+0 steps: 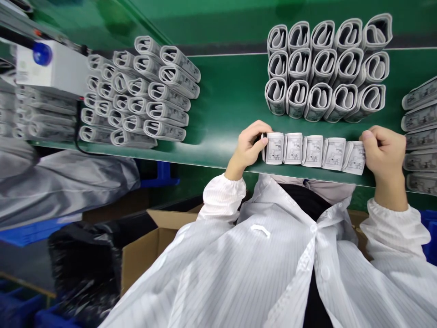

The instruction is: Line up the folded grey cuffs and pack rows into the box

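On the green table [221, 98], a row of five rolled packets [314, 152] lay at twelve o'clock, pinched at its ends by your curled left hand [251, 145] and right hand [384, 152]; their print was too small to read.

green conveyor belt [232, 109] | white unit with blue lamp [51, 68] | cardboard carton [143, 255] | black bag [82, 269] | blue crate [428, 237]
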Action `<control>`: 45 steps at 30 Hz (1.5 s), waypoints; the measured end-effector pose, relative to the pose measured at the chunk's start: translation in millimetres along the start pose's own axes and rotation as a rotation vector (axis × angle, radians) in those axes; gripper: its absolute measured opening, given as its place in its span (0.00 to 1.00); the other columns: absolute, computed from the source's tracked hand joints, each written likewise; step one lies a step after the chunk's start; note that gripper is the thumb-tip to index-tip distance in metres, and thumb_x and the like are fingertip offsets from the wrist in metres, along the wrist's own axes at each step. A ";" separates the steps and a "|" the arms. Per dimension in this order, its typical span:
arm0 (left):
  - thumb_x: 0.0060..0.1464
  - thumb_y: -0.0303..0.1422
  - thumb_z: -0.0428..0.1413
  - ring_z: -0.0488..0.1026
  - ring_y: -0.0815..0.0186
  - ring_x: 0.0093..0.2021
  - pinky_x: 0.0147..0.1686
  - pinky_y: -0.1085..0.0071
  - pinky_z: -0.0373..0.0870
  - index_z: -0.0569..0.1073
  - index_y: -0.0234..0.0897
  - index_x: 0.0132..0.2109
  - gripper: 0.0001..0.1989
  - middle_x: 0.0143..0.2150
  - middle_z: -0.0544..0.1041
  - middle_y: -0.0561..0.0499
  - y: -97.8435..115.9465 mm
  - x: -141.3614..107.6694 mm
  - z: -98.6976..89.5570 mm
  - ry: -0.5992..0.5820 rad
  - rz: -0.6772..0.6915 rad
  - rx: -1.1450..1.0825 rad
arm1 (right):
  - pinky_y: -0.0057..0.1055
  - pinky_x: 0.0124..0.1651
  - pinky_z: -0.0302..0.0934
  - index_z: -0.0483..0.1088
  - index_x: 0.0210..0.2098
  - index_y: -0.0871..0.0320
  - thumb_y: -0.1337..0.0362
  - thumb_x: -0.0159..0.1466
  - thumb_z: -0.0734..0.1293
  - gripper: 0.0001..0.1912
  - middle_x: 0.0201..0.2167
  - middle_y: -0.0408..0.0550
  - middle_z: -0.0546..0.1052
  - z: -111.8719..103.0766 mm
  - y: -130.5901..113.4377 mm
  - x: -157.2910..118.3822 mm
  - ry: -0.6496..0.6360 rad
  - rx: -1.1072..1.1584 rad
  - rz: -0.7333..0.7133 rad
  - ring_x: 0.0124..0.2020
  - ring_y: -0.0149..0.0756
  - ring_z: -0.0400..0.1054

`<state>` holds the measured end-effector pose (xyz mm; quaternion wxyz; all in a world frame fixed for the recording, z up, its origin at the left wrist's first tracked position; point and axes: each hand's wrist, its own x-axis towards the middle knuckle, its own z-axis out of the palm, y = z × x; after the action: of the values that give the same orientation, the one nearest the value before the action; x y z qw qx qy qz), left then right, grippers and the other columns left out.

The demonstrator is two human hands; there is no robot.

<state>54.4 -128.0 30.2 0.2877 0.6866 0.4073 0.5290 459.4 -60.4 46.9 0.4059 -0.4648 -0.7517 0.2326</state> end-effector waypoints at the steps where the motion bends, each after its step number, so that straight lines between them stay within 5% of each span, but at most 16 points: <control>1: 0.77 0.49 0.61 0.82 0.56 0.45 0.45 0.57 0.79 0.85 0.45 0.51 0.15 0.45 0.85 0.46 0.9 0.2 -0.1 0.005 -0.009 0.007 | 0.34 0.30 0.53 0.66 0.23 0.55 0.63 0.71 0.70 0.19 0.22 0.42 0.71 -0.1 0.5 -0.4 -0.002 0.000 0.000 0.23 0.31 0.62; 19: 0.79 0.52 0.56 0.81 0.57 0.45 0.46 0.58 0.77 0.83 0.43 0.50 0.20 0.45 0.84 0.46 6.1 0.3 -1.1 -0.009 -0.059 -0.003 | 0.34 0.31 0.53 0.66 0.24 0.55 0.64 0.71 0.70 0.19 0.23 0.41 0.72 0.5 0.0 -0.9 -0.010 0.005 -0.015 0.24 0.30 0.63; 33: 0.77 0.59 0.55 0.81 0.56 0.42 0.44 0.57 0.77 0.81 0.43 0.46 0.25 0.42 0.84 0.46 3.4 2.4 -0.3 0.002 -0.085 0.010 | 0.37 0.31 0.54 0.65 0.23 0.53 0.51 0.73 0.71 0.25 0.22 0.44 0.72 1.6 -2.5 0.5 -0.016 -0.031 0.059 0.24 0.34 0.62; 45: 0.79 0.56 0.55 0.80 0.59 0.42 0.43 0.60 0.76 0.80 0.43 0.47 0.22 0.42 0.83 0.48 1.4 0.4 1.8 0.011 -0.084 0.000 | 0.36 0.31 0.54 0.66 0.23 0.54 0.55 0.72 0.70 0.22 0.22 0.44 0.72 1.9 -1.8 0.4 -0.019 -0.037 0.047 0.24 0.33 0.62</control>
<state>56.5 -128.3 31.1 0.3073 0.6660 0.4373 0.5204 456.8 -60.9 47.3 0.3844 -0.4875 -0.7487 0.2324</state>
